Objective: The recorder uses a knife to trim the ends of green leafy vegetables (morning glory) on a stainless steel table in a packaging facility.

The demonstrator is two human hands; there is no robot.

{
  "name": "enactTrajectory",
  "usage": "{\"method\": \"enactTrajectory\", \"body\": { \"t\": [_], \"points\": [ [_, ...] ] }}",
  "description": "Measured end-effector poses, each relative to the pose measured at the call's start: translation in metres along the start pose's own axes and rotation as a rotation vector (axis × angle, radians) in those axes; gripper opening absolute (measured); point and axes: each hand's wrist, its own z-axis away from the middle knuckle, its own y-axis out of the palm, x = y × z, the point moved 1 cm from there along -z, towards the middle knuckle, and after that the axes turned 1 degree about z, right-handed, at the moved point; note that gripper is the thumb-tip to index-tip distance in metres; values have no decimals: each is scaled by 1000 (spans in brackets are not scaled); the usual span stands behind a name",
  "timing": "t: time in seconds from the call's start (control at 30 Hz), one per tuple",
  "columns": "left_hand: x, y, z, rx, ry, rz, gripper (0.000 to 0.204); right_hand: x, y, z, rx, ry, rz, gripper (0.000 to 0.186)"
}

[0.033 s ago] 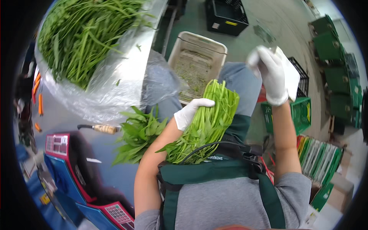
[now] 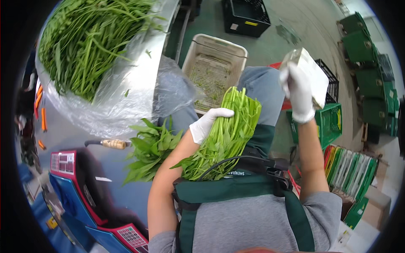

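In my left hand (image 2: pixel 209 123), gloved in white, is a bundle of leafy green vegetables (image 2: pixel 236 126). The fingers wrap round its pale cut stems, and its leaves lie toward my lap. My right hand (image 2: pixel 298 90), also gloved, is raised over my right knee in front of a white box-like block (image 2: pixel 316 78). Its fingers are curled together and slightly blurred; anything between them is too small to name. Beside my left forearm lies a second bunch of greens (image 2: pixel 149 147). A wooden-handled knife (image 2: pixel 114 143) with a dark curved blade rests left of that bunch.
A large heap of greens (image 2: pixel 93 42) sits on plastic sheeting (image 2: pixel 105 111) at upper left. A pale bin (image 2: pixel 244 52) stands between my knees. Black crate (image 2: pixel 247 17), green crate (image 2: pixel 331 124) and stacked green bins (image 2: pixel 358 48) are ahead and right. Scales (image 2: pixel 63 162) stand at left.
My right hand has lowered a little, and more of the white block shows behind it. The left hand keeps its grip on the greens. The whole view has shifted slightly.
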Motion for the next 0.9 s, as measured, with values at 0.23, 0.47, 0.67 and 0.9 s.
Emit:
{"method": "enactTrajectory", "body": {
  "t": [0.23,0.47,0.67,0.9],
  "points": [
    [2,10,-6,-45,45,-128,70,-130,23,150,371,737,-227,45],
    [0,13,2,-123,112,-79,61,-187,77,119,158,727,-231,43],
    [-4,12,18,-176,292,-151,67,-102,74,108,62,379,-356,19],
    [-2,43,37,-35,451,-160,76,-58,68,110,-6,-68,-81,13]
  ]
}}
